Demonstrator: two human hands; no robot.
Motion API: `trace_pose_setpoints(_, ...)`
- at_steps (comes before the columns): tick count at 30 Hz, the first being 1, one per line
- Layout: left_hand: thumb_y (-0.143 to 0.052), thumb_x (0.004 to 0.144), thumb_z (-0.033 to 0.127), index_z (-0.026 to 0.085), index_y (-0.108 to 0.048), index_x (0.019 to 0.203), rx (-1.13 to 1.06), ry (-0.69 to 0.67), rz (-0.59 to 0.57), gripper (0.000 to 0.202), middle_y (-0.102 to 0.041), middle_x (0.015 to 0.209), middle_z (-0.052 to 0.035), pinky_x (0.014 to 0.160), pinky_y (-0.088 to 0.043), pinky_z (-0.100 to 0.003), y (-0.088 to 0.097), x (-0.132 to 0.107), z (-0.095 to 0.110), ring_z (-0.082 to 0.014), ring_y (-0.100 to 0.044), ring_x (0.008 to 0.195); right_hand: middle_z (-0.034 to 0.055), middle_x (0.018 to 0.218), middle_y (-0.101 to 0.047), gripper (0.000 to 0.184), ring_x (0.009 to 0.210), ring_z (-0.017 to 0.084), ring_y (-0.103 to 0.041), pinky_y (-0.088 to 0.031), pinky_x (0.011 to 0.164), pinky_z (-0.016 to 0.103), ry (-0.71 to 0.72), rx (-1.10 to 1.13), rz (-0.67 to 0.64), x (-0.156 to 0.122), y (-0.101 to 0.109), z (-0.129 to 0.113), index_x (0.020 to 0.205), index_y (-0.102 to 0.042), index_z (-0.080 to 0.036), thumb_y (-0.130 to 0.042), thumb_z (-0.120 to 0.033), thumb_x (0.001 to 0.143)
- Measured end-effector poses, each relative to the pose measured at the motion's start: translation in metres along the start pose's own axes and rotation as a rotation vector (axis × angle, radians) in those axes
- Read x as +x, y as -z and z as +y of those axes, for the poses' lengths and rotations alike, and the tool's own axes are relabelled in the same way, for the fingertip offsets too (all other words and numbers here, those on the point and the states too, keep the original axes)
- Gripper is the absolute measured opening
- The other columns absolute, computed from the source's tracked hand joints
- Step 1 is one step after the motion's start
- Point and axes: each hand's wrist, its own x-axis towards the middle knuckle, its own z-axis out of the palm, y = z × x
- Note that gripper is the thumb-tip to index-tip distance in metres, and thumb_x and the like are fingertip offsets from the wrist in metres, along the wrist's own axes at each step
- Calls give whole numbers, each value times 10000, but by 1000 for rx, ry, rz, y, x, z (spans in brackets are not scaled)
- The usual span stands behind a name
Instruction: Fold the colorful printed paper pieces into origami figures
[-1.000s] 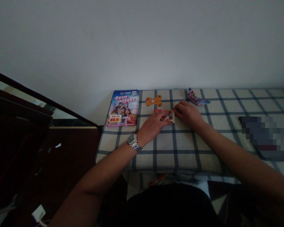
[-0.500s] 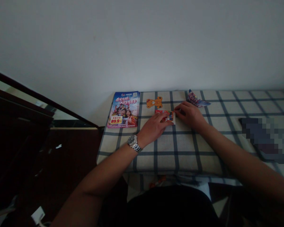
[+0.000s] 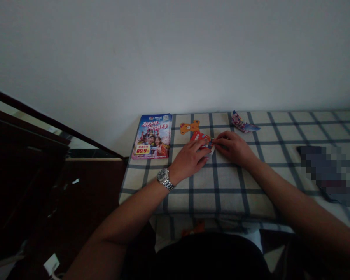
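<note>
From afar I count one red paper (image 3: 197, 137) on one checked cloth (image 3: 202, 200), the left hand (image 3: 189, 159) spread over it, the right hand (image 3: 233, 148) pinching its right edge; one bear cutout (image 3: 189, 127) lies beyond.

Your checked cloth (image 3: 227, 200) carries a stack of flyers (image 3: 151, 136), a bear cutout (image 3: 189, 127) and a red paper (image 3: 198, 137). Farther to your right lie a folded paper (image 3: 243, 124) and a partly blurred dark object (image 3: 316, 165).
</note>
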Motion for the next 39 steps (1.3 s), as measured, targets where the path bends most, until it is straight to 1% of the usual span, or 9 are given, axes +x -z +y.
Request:
trace_pose_setpoints(5,-639,1032,330,241,-622,1396,37,44,1,375,-564,1480,-117,1176,-475,-549,-2,-2,1,-299,-563,1363,118,1028,-681,193,909,266,-667,-578,807,428,4,1,-11,-1,1,-2,1103,-790,-216,-634,-293,1018)
trace_pose_setpoints(8,-637,1036,353,236,-637,1368,46,70,15,352,-557,1488,-112,1195,-456,-542,-1,-2,2,-296,-553,1371,121,1036,-685,204,932,276,-669,-576,826,441,21,7,-44,-2,5,-4,1122,-787,-215,-636,-309,1021)
trace_pose_setpoints(14,-654,1027,348,218,-656,1300,44,104,32,302,-576,1451,-108,1132,-508,-515,-1,-4,1,-293,-579,1330,121,1117,-707,186,1006,286,-669,-581,880,466,105,61,-115,-4,9,-13,1128,-785,-232,-658,-299,1010)
trace_pose_setpoints(17,-691,1006,353,205,-659,1277,38,97,41,310,-598,1429,-108,1125,-513,-506,-3,-3,-1,-290,-595,1307,117,1139,-718,186,1029,279,-679,-578,909,470,132,103,-117,-3,8,-17,1130,-783,-239,-641,-287,1021)
trace_pose_setpoints(22,-717,990,328,213,-678,1242,39,99,70,280,-631,1393,-94,1099,-528,-495,-3,-1,-4,-281,-623,1265,122,1132,-724,182,1031,277,-688,-582,900,462,137,131,-99,-1,6,-17,1105,-778,-226,-634,-306,1028)
trace_pose_setpoints(26,-715,993,323,213,-687,1218,44,106,76,252,-649,1376,-89,1087,-526,-486,-4,1,-5,-276,-627,1262,113,1114,-725,173,1023,272,-690,-580,897,458,124,142,-99,0,6,-16,1095,-776,-234,-638,-314,1028)
trace_pose_setpoints(30,-656,1033,338,217,-702,1185,58,108,85,199,-662,1365,-76,1066,-525,-470,-5,1,-5,-263,-642,1235,101,1102,-722,143,1013,271,-693,-576,895,452,102,171,-107,1,5,-16,1071,-766,-249,-650,-315,1018)
trace_pose_setpoints(35,-566,1081,349,219,-725,1125,67,114,99,210,-679,1345,-58,1014,-541,-435,-4,1,-3,-244,-668,1175,99,1103,-685,93,997,262,-694,-584,892,419,21,238,-84,1,8,-14,1043,-703,-245,-693,-314,981)
trace_pose_setpoints(39,-533,1090,285,222,-703,1217,70,139,82,221,-687,1344,-69,985,-547,-423,-2,2,-1,-237,-677,1162,79,1028,-656,73,910,246,-682,-580,826,390,-37,246,-92,1,13,-13,963,-657,-241,-707,-294,960)
